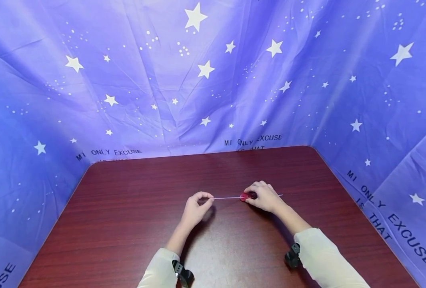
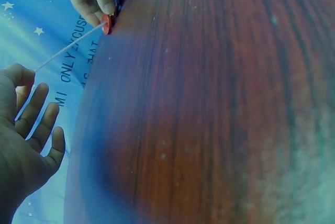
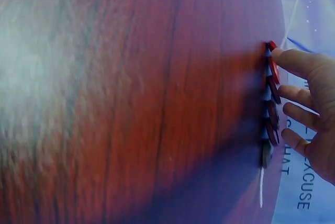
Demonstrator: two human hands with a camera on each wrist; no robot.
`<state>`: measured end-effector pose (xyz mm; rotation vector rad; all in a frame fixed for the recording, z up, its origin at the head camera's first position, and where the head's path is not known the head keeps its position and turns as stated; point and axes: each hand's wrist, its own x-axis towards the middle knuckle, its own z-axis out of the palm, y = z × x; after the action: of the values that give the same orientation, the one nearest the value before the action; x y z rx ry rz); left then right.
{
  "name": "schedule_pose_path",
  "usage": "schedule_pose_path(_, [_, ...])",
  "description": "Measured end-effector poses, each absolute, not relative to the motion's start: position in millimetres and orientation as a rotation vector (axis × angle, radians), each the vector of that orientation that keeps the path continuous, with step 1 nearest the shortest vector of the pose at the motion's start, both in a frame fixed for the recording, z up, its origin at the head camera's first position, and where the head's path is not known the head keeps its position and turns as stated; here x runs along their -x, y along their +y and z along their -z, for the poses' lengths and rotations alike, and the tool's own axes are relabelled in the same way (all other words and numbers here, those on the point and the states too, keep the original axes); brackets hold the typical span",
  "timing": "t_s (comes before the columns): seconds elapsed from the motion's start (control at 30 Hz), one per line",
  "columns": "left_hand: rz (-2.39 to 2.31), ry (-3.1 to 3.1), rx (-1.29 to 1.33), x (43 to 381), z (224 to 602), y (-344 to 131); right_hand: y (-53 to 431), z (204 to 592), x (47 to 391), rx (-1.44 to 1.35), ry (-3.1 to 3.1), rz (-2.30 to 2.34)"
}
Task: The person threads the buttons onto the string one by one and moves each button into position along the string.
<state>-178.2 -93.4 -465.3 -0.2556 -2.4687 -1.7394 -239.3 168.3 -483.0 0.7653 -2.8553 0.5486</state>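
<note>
A thin pale string (image 1: 227,198) runs taut between both hands over the tabletop. Its one end is pinched between thumb and index finger of the left hand (image 1: 195,210), whose other fingers are spread in the left wrist view. At the string's other side, the right hand (image 1: 266,198) pinches a red disc (image 2: 107,24) that the string passes through. Behind it, several dark discs (image 3: 273,115) stand in a row along the string in the right wrist view. A loose tail of string (image 3: 261,187) sticks out past the last, greenish-black disc (image 3: 266,154).
The dark red wood-grain table (image 1: 126,224) reaches back to a purple star-printed cloth (image 1: 162,80) hanging around it. Black wrist cameras (image 1: 293,256) sit at both sleeve cuffs.
</note>
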Motion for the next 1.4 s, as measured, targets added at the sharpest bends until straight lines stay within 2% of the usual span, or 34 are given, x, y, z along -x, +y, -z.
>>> schedule_pose_path(0.23, [1.758, -2.451, 0.225, 193.1, 496.2, -97.7, 195.4, 477.6, 244.7, -0.659, -2.847, -0.643])
schedule_pose_path(0.67, [1.576, -2.54, 0.23, 196.1, 500.3, -102.2, 244.2, 480.5, 246.8, -0.572, -3.015, -0.636])
schedule_pose_path(1.0, [1.106, -2.693, 0.214, 195.5, 498.1, -111.9, 237.5, 489.5, 249.1, -0.557, -2.939, -0.632])
schedule_pose_path(1.4, [0.918, -2.767, 0.125, 197.0, 494.8, -139.4, 210.3, 489.5, 249.7, -0.582, -2.931, -0.627])
